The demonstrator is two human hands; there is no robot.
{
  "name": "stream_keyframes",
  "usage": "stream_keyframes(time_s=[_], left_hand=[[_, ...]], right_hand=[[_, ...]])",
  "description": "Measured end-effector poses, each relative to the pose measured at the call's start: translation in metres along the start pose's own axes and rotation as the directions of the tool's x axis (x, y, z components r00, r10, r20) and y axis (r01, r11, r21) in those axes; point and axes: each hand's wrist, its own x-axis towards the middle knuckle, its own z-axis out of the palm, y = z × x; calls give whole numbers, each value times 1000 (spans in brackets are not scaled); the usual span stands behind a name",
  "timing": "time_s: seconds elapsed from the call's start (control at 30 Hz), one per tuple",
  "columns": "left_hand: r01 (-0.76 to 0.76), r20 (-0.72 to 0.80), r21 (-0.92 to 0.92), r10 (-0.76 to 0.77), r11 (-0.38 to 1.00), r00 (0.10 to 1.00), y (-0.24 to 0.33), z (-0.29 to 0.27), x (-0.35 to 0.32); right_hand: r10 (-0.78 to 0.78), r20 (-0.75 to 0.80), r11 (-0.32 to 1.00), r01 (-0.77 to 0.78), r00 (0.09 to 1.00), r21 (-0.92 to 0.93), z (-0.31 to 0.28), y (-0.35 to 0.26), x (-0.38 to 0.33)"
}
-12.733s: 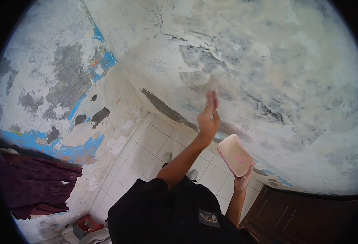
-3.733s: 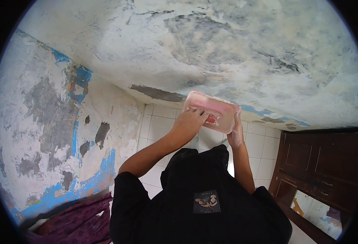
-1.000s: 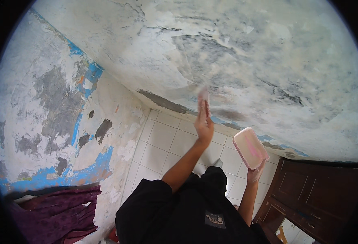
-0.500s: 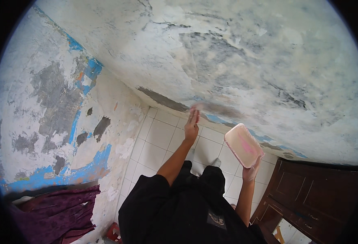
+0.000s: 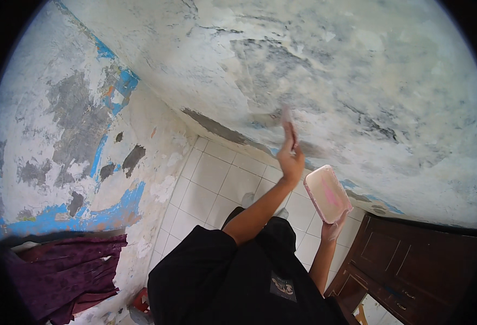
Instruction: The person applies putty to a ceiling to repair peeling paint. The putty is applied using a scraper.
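My left hand [image 5: 291,153] is raised against the patchy plastered wall [image 5: 352,81], its fingers pressed together and pointing up the wall. A pale, blurred tip shows at the fingers' end; what they grip, if anything, is smeared by motion. On the wall beside it falls a soft dark shadow. Lower and to the right, my right hand [image 5: 334,225] grips the near end of a shallow rectangular tray [image 5: 325,189], whitish pink with bright pink smears inside. The tray is tilted so that its inside faces up. Whitish residue coats the fingers of this hand.
A second wall [image 5: 76,130] on the left has flaking blue paint and grey patches. Purple cloth [image 5: 70,276] hangs at lower left, near a red object [image 5: 142,300]. White floor tiles [image 5: 211,168] lie below; a dark brown wooden cabinet [image 5: 406,260] stands at lower right.
My left hand has moved up the wall and to the right, with its forearm swinging across my body. The tray in my right hand has stayed nearly in place; the view has shifted slightly.
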Motion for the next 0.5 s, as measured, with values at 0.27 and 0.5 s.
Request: stream_keyframes(time_s=[0.27, 0.5], left_hand=[[-106, 202, 87, 87, 991, 976, 9, -3, -30], [-316, 118, 364, 293, 876, 949, -75, 51, -38]], right_hand=[[-94, -28, 978, 86, 995, -192, -57, -27, 6], [-82, 20, 983, 84, 996, -164, -87, -46, 23]])
